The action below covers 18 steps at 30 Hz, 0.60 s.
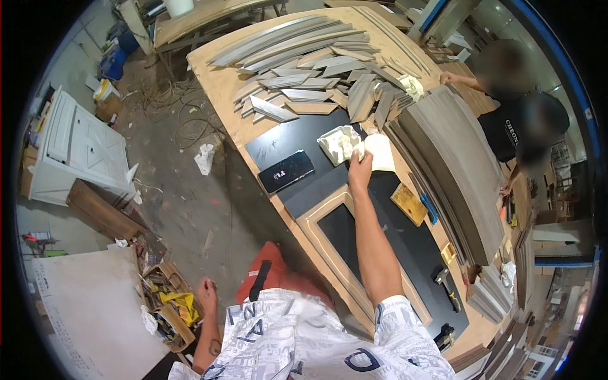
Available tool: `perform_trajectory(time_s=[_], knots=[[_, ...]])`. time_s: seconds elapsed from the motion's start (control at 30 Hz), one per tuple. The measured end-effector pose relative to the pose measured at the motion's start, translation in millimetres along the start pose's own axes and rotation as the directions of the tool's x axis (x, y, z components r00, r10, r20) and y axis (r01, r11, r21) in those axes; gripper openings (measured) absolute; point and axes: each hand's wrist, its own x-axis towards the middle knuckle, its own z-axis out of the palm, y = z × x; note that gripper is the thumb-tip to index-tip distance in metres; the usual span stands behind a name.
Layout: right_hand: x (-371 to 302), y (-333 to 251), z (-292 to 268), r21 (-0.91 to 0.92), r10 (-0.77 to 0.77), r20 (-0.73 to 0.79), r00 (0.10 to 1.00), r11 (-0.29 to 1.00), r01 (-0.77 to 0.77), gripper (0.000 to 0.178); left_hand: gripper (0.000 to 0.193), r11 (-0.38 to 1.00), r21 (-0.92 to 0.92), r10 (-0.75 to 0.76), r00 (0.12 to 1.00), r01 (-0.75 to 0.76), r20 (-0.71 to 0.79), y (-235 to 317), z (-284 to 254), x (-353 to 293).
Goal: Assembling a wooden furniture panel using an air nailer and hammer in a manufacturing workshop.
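Observation:
My right hand (360, 172) reaches over the worktable, its fingers closed on a plain cream-white container (380, 153); its far side is hidden. Just left of that hand sits a small whitish tray (339, 144) with crumpled or lumpy cream-coloured stuff in it. A dark phone (286, 171) with a lit screen lies on a black panel near the table's edge. Below my right forearm, a rectangular wooden frame (326, 215) shows a pale line along its face. My left hand (207, 295) hangs low beside the table, away from the work; its fingers are too small to read.
Many mitred grey strips (307, 82) are heaped at the table's far end. Long grey boards (453, 164) stack along the right. A yellow block (410, 204), a blue tool (429, 208) and a hammer (448, 288) lie nearer. Two people (506, 130) stand across the table.

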Motion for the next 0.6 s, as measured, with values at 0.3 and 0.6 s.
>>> perform_trajectory(time_s=[0.3,0.6], knots=[[-15.3,8.6,18.6,-0.240,-0.300,0.017,0.954,0.925,0.295,0.034,0.027,0.909,0.395,0.119,0.990,-0.137,0.071,-134.8,-14.8,-1.4],[-31.5,-2.3,13.3,-0.350,-0.041,0.023,0.999,0.935,0.047,0.035,0.032,0.999,-0.043,-0.010,0.979,0.019,0.205,73.6,31.0,210.0]])
